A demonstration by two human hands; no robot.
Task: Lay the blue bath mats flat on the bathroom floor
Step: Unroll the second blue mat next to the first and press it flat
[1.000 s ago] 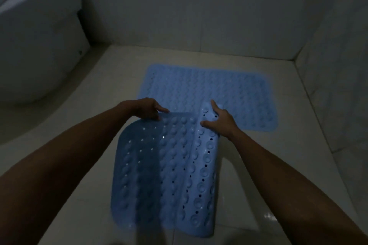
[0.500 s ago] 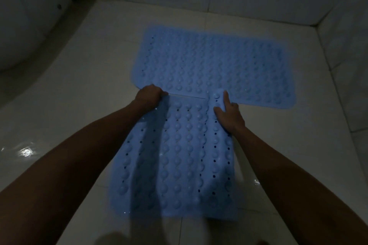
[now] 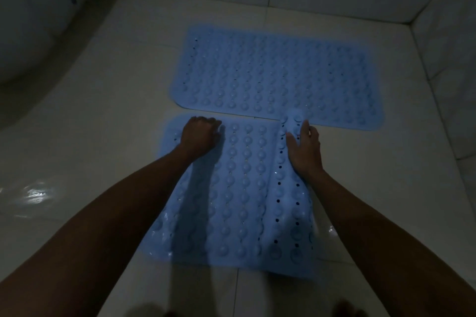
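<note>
Floor (image 3: 108, 136): pale glossy tile, dim, looks wet, so I expect slipping.
Near mat (image 3: 239, 195): soft, floppy rubber; right edge curled up, rest down.
Left hand (image 3: 199, 134): fingers curled, knuckles pressing its far corner.
Right hand (image 3: 305, 148): grasping the curled edge; I'd flatten there.
Far mat (image 3: 278, 74): flat, just beyond.

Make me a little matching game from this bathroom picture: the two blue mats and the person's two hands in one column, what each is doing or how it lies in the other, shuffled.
Things:
1. far mat
2. near mat
3. left hand
4. right hand

States:
A. grips a raised fold
B. lies fully flat
C. rests on the mat's far left corner
D. right edge still curled up

Pairs: 1-B, 2-D, 3-C, 4-A
</note>
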